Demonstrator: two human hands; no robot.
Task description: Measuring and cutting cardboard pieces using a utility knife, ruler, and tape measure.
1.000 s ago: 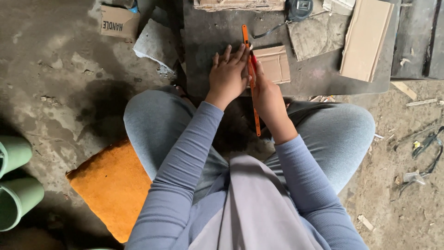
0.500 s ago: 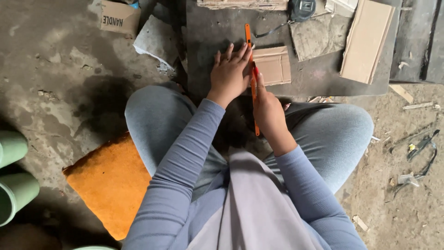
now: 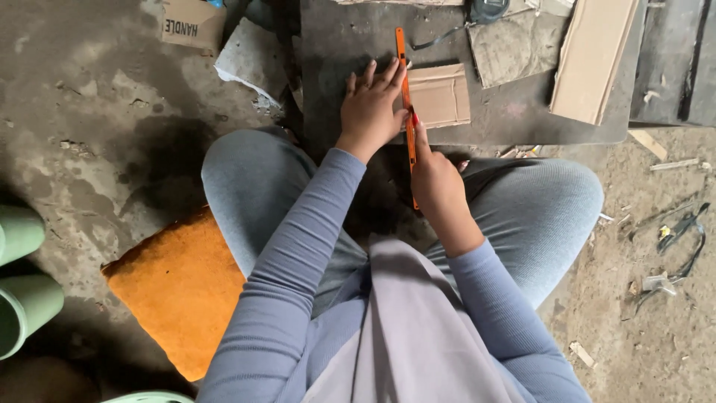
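A long orange ruler (image 3: 400, 46) lies lengthwise on a dark board (image 3: 514, 112), its near end reaching over my lap. My left hand (image 3: 369, 110) rests flat on the board with fingers spread, and its fingertips touch the ruler's left edge. My right hand (image 3: 436, 183) is curled over the ruler's near part, one finger stretched along it. Whether it also holds a small tool is hidden. A small folded cardboard piece (image 3: 441, 95) lies against the ruler's right side.
On the board lie a long cardboard strip (image 3: 593, 56), a grey scrap (image 3: 511, 45) and a tape measure (image 3: 485, 9). An orange cushion (image 3: 179, 287) and green boots (image 3: 22, 276) sit at my left. Debris and a cord (image 3: 682, 227) litter the dirt floor at right.
Both hands stay on the ruler in nearly the same pose. The right hand has slid slightly toward me and the view has shifted a little.
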